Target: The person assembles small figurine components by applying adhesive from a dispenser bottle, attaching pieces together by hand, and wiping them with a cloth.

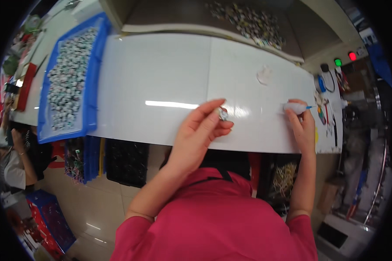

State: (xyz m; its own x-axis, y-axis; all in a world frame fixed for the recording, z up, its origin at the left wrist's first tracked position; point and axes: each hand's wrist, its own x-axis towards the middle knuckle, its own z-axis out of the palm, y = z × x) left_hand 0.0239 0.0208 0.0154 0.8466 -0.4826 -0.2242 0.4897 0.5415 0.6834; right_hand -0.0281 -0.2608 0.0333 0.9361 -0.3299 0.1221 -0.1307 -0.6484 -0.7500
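Observation:
Between the thumb and fingers of my left hand (200, 126) is a small round part (223, 114), whitish with dark green; its exact kind is too small to make out. My right hand (302, 128) is wrapped round a white squeeze bottle (294, 107) with a thin blue needle tip pointing right. Both hands are above the white tabletop (161, 78), well apart from each other. A crumpled whitish scrap (264, 75) lies on the table beyond the bottle.
At left a blue tray (93, 87) holds many small white-and-green parts (69, 82). A raised bin (170, 28) with a heap of small parts stands behind. Small tools (322, 108) lie along the right edge. Another person (19, 161) is at far left.

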